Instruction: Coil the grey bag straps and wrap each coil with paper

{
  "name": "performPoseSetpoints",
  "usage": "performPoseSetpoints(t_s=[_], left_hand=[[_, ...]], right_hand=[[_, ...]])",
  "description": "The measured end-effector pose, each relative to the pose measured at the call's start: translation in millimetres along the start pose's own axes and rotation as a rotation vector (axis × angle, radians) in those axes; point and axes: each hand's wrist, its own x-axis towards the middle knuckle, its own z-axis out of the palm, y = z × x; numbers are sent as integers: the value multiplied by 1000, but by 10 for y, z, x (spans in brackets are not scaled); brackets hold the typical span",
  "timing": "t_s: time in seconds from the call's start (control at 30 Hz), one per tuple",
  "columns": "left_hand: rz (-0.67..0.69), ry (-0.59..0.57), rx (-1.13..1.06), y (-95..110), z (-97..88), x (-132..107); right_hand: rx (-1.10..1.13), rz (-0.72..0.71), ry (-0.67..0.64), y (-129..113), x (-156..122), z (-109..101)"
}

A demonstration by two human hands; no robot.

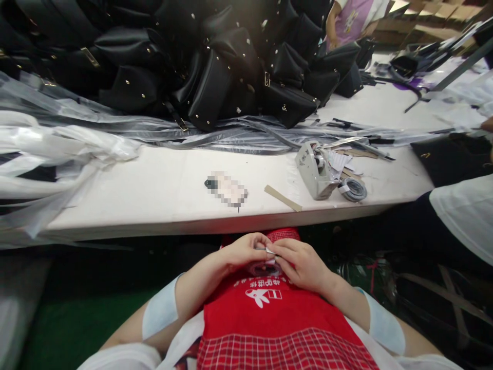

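Note:
Both my hands meet in my lap, below the white table's (173, 205) front edge and over my red apron (269, 313). My left hand (244, 252) and my right hand (302, 264) are closed in a pinch on a small pale strip (269, 251), with a roll of tape (265, 267) partly hidden under the fingers. On the table just beyond lie a phone (227, 189), a tan strip (283, 198), a grey tape dispenser (316, 172) and a spare tape roll (353, 189).
A heap of black handbags (215, 67) fills the table's far side, with clear plastic bags (57, 149) spread at left. Another person in white sits at right (462, 216); a third in purple stands far back (352, 18). Cardboard boxes (419, 15) are at the top right.

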Motion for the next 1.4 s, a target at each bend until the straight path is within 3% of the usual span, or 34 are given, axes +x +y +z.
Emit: performPoseSetpoints(t_s=[0.1, 0.2, 0.27, 0.37, 0.47, 0.57, 0.67, 0.87, 1.0, 1.13, 1.23, 1.4], left_hand=[[73, 55, -253, 36, -35, 38], [144, 109, -252, 43, -13, 116], [166, 105, -202, 28, -5, 161], [180, 102, -141, -18, -28, 198], [191, 88, -97, -87, -55, 226], [221, 64, -59, -153, -39, 256], [237, 61, -51, -193, -9, 276], [241, 85, -49, -272, -56, 325], [237, 75, -62, -272, -82, 355], [280, 130, 0, -117, -20, 347], [384, 201, 102, 37, 63, 359], [538, 379, 259, 175, 176, 431]], right_hand=[[-135, -80, 41, -70, -65, 42], [-141, -80, 82, -47, -77, 26], [-114, -49, 147, 79, -51, -100], [-156, 110, 475, 502, 47, -499], [-164, 388, 767, 1095, 211, -1005], [-65, 542, 742, 1593, 398, -1338], [29, 545, 682, 1815, 520, -1414], [88, 526, 737, 1675, 312, -1311], [139, 655, 708, 1653, 55, -1151], [233, 773, 622, 1611, -47, -1004], [317, 739, 541, 1301, -18, -886], [633, 466, 233, 528, 144, -557]])
